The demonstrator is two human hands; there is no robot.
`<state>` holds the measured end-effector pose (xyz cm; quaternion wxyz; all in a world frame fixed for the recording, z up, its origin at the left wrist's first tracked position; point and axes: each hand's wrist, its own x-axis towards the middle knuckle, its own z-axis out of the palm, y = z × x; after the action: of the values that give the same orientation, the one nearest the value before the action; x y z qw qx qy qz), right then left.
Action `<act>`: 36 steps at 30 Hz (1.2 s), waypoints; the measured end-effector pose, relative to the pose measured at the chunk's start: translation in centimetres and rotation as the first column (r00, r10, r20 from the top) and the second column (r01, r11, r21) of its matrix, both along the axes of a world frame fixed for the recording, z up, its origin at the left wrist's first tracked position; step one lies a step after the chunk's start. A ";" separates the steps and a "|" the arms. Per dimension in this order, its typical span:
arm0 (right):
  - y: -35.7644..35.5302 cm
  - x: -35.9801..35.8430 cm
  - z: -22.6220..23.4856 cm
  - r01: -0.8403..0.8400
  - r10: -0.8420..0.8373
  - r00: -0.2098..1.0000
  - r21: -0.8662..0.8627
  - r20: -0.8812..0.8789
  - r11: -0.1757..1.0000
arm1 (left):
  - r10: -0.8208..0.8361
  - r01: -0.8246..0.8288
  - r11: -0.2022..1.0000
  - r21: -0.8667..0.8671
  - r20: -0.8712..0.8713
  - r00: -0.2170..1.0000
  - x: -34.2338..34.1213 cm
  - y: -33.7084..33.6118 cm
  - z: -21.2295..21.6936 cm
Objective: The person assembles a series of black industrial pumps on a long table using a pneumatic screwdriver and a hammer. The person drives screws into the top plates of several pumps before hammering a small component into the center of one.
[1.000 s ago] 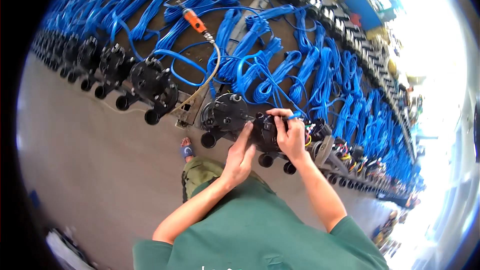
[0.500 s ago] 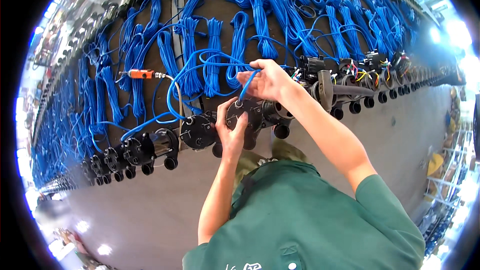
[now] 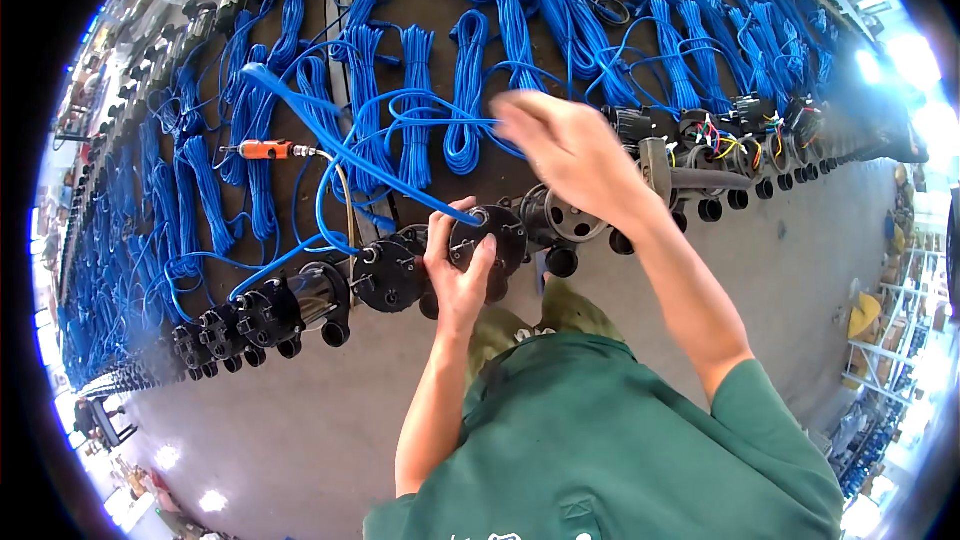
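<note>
My left hand (image 3: pixel 458 275) is wrapped around a round black end cap (image 3: pixel 507 238) at the near edge of the table, its thumb lying across the face. From that cap a blue cable (image 3: pixel 400 185) rises to the upper left, its far part smeared by motion. My right hand (image 3: pixel 575 155) is above the row of housings, up and right of the cap. Its fingers are blurred, so I cannot see whether they grip anything. Loops of blue cable pass close to these fingertips. Just left of my left hand sits another black capped housing (image 3: pixel 385 277).
Bundled blue cables (image 3: pixel 466 90) cover the dark table. An orange air tool (image 3: pixel 265 150) with a thin hose lies at the left. Open housings with coloured wires (image 3: pixel 725 148) line the right edge, beside a dark metal handle (image 3: pixel 655 170). Grey floor (image 3: pixel 290 410) lies below.
My right hand has moved right and slightly down, away from the cable above the cap. That cable has swung to the left. My left hand stays on the cap.
</note>
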<state>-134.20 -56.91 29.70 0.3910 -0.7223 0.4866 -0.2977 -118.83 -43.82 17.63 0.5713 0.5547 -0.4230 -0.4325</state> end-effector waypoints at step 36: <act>15.3 -10.1 -3.6 0.192 -0.092 0.978 0.625 -0.189 0.757 | 0.049 -0.049 0.998 -0.027 0.022 0.999 -0.5 0.4 -0.7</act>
<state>-144.26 -41.57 26.10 0.5528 -0.5268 0.6395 -0.0892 -119.29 -43.39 16.91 0.5841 0.5622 -0.4213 -0.4065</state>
